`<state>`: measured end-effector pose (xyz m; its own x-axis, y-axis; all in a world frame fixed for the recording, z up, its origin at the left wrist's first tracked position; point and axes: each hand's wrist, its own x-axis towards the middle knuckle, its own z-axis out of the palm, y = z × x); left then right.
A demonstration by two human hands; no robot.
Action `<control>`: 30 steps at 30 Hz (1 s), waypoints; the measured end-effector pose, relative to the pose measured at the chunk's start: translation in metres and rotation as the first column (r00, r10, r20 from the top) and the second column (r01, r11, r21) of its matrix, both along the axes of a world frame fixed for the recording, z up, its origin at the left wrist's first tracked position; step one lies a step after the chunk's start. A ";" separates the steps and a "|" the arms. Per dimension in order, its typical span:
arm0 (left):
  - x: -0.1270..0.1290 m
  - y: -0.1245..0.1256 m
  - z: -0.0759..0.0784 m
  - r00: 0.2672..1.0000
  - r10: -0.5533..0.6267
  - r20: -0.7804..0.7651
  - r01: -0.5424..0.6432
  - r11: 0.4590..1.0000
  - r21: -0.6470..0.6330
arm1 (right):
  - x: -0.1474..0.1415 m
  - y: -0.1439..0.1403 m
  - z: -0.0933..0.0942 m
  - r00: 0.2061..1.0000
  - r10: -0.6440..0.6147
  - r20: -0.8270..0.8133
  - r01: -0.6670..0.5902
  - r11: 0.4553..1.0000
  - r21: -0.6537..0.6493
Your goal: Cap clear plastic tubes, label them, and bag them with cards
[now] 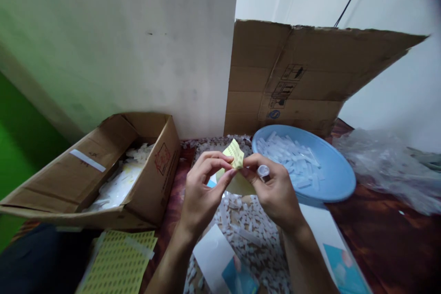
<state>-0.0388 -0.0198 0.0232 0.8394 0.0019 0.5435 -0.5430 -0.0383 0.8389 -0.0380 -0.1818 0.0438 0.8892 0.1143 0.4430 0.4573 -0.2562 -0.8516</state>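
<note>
A curled yellow sticker sheet [234,152] with rows of small dark print is pinched up between my two hands. My left hand [206,186] is closed, thumb and fingertips gripping the sheet's left side. On the other side my right hand [277,190] is closed too, its thumb and index finger meeting the sheet's lower right corner. Its curled fingers also hold a small translucent plastic tube [263,171], round opening showing. Most of the tube is hidden by the hand. Below the hands, many small whitish plastic pieces [251,216] cover the work surface.
A blue basin [339,179] with translucent tubes stands at right. An open cardboard box [165,170] containing white material is at left, above more yellow sticker sheets [119,262]. White-and-blue cards [215,257] lie in front. Clear plastic bags [386,165] and a cardboard panel [310,78] stand beyond.
</note>
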 end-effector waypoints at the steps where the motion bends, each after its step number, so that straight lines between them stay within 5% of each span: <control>1: 0.000 0.000 0.000 1.000 0.000 0.000 0.000 1.000 -0.001 | 0.000 0.000 0.000 1.000 -0.001 -0.003 0.001 1.000 0.002; 23: -0.001 0.000 0.007 0.997 -0.053 -0.060 0.054 0.998 0.014 | 0.001 0.005 -0.001 1.000 -0.030 -0.001 0.030 0.999 0.029; 30: -0.002 0.003 0.014 0.994 -0.091 -0.059 0.091 0.996 0.008 | 0.009 0.005 -0.010 0.977 -0.091 0.192 0.124 0.979 -0.164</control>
